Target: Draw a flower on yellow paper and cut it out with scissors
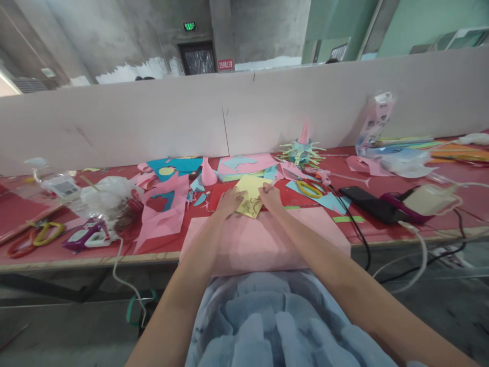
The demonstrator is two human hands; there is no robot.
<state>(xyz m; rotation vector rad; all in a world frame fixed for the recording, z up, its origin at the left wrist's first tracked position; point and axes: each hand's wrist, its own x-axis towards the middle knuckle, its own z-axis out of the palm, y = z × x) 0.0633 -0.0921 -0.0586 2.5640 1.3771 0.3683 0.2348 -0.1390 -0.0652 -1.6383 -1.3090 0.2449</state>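
A yellow paper (252, 191) with dark curved, scale-like lines drawn on its lower part lies at the middle of the table, turned at an angle. My left hand (229, 202) rests on its left edge with the fingers spread flat. At the right edge, my right hand (270, 198) is closed, its fingers curled together over the paper; what they hold, if anything, is hidden. Beneath are red sheets (294, 198), and a large pink sheet (267, 244) hangs over the table's front edge under my forearms.
Yellow-handled scissors (310, 189), a pink cone (208, 173) and a spiky paper figure (302, 150) stand or lie behind. On the right is a black phone (369, 204) with cables. Left are cut pink paper (164, 219), a purple glue gun (86, 237) and more scissors (46, 233).
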